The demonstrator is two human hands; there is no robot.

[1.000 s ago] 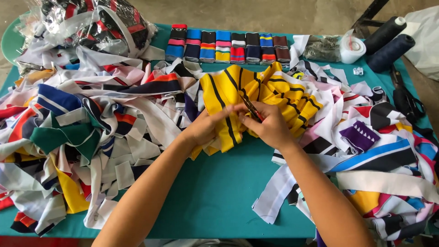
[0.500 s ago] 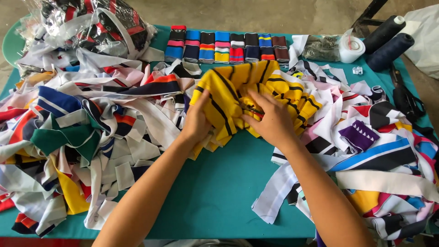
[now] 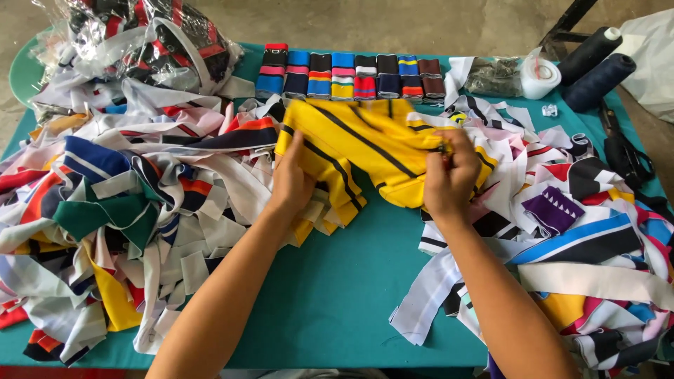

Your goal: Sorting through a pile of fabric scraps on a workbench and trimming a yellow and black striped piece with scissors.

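A bundle of yellow fabric strips with black stripes [image 3: 365, 144] lies spread across the middle of the teal table [image 3: 330, 295]. My left hand [image 3: 291, 179] presses and grips the left end of the bundle. My right hand [image 3: 451, 175] pinches its right end, fingers closed on the cloth. Both forearms reach in from the bottom edge of the view.
Heaps of coloured collar strips cover the left [image 3: 112, 210] and right [image 3: 583, 231] of the table. A row of folded striped bands [image 3: 351, 76] lines the far edge. A plastic bag of fabric [image 3: 140, 42], thread cones [image 3: 597, 70], a tape roll [image 3: 539, 76] and scissors [image 3: 628, 158] sit at the back.
My hands have moved apart from the centre of the yellow bundle to its two ends, and the bundle is now stretched out wider and flatter.
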